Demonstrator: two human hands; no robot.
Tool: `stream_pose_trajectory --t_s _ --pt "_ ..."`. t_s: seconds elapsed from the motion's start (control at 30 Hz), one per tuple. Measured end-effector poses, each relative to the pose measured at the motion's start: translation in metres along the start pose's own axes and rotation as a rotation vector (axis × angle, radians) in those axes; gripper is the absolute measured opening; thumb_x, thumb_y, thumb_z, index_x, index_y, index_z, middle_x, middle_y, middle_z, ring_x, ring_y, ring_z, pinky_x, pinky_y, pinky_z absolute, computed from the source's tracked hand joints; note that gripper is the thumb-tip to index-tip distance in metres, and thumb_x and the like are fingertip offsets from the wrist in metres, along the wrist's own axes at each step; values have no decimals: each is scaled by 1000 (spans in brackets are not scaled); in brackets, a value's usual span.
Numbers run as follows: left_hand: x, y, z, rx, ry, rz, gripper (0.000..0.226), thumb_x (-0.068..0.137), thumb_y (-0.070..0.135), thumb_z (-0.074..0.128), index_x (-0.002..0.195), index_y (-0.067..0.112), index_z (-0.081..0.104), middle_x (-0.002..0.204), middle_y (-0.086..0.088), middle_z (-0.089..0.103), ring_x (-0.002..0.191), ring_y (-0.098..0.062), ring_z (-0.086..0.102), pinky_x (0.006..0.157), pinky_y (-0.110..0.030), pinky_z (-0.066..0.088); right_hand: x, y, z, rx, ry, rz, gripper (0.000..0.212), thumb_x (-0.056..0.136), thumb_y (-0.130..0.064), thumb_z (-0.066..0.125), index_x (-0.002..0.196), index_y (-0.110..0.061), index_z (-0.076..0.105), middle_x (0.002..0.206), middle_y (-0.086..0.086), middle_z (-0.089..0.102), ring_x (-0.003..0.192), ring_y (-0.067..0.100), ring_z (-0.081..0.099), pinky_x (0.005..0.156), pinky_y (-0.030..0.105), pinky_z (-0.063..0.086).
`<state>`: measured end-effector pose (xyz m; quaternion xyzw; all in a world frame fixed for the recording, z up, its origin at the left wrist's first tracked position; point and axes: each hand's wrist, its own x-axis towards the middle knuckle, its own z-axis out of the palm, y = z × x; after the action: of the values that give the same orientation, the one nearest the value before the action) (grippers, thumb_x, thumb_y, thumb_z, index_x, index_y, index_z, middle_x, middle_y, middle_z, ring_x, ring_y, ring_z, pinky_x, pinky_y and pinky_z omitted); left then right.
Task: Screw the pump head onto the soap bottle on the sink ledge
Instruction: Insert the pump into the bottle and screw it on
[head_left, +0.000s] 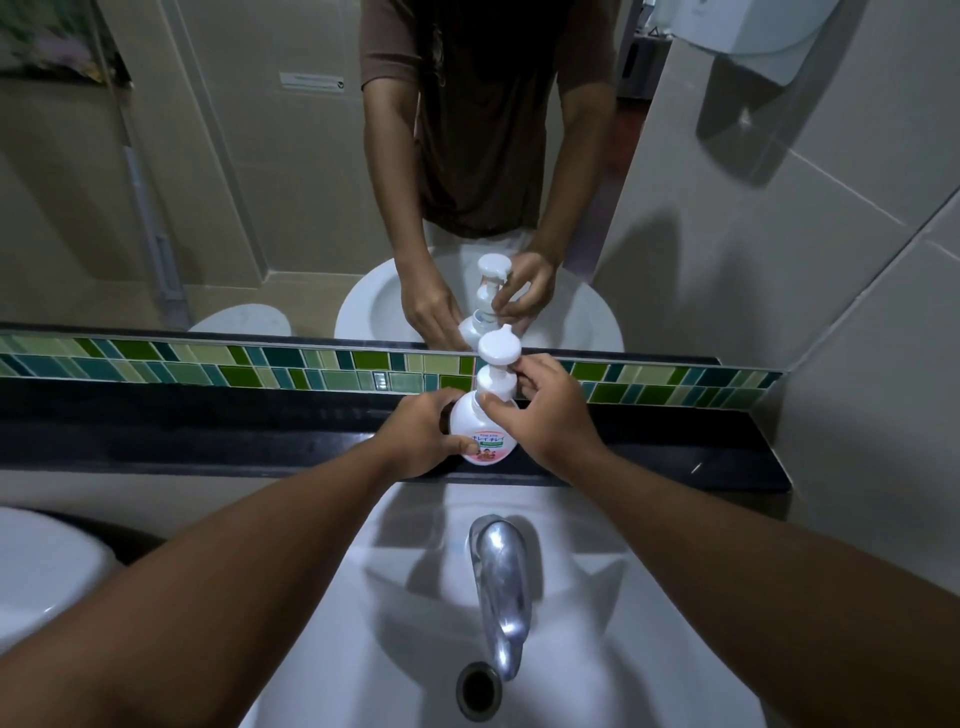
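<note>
A white soap bottle (475, 428) with a pink label stands upright on the black sink ledge (208, 431), in the middle of the view. My left hand (421, 436) wraps around the bottle's body from the left. The white pump head (497, 358) sits on the bottle's neck, its round top above. My right hand (540, 410) pinches the pump's collar from the right, thumb in front and fingers behind. The mirror above shows the same grip from behind.
A chrome tap (501, 577) rises over the white basin (395, 649) just below the ledge. A band of green tiles (208, 366) runs behind the ledge, under the mirror. A second white basin (41, 566) is at the left edge.
</note>
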<state>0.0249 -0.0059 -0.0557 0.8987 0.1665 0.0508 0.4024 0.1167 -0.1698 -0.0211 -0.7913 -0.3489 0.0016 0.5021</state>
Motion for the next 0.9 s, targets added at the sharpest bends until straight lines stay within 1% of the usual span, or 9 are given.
stream_pose_trajectory --t_s 0.23,0.33,0.4,0.43,0.5,0.63,0.73,0.83,0.9 --pt "-1 -3 -1 -76 -4 -8 58 66 21 94 117 19 67 107 0 75 99 -17 70 94 -44 55 0 -1 7 -42 -12 -24 42 75 -16 86 113 -7 73 103 11 66 93 25 65 85 42 55" --pt "-2 -4 -1 -82 -11 0 57 66 22 94 116 19 67 107 0 75 99 -17 70 93 -43 55 -6 8 12 -79 -16 -6 38 74 -16 87 106 -5 72 96 8 64 87 24 62 77 34 50" --pt "-2 -3 -1 -90 -18 1 58 67 22 94 118 18 67 109 0 75 100 -17 70 94 -42 55 -10 12 14 -79 0 12 36 73 -18 88 103 -5 71 93 4 63 85 21 61 74 30 47" --pt "-1 -3 -1 -96 -22 1 58 67 22 94 119 18 67 110 -1 75 100 -17 70 94 -42 55 -11 13 15 -71 7 23 36 73 -20 88 101 -6 71 92 3 62 85 21 60 74 31 48" --pt "-1 -4 -1 -110 -30 -1 58 68 20 93 119 17 67 110 -1 75 101 -17 70 94 -42 55 -11 15 17 -65 11 48 37 73 -23 89 100 -7 70 92 5 63 85 23 60 74 36 50" --pt "-2 -5 1 -135 -15 -1 56 69 19 92 120 17 67 108 0 76 98 -15 71 93 -38 55 -12 14 20 -31 22 112 49 70 -29 91 110 -10 68 99 7 65 93 26 61 84 46 53" --pt "-3 -5 3 -144 -6 -3 56 69 18 92 120 19 68 106 3 76 95 -9 71 89 -29 55 -12 11 22 -29 43 134 52 66 -31 93 106 -11 66 98 7 65 92 28 63 83 49 54" --pt "-3 -5 3 -139 -14 -6 54 69 18 92 117 22 68 101 7 77 91 -2 70 81 -18 51 -12 8 26 -25 84 159 53 62 -31 96 101 -12 65 98 6 63 89 26 64 81 49 55" --pt "-3 -5 2 -120 -11 -7 50 69 19 92 114 24 70 93 15 76 83 6 67 73 -11 46 -11 5 29 -29 108 173 54 60 -32 96 98 -14 63 97 4 61 87 24 64 79 47 56"
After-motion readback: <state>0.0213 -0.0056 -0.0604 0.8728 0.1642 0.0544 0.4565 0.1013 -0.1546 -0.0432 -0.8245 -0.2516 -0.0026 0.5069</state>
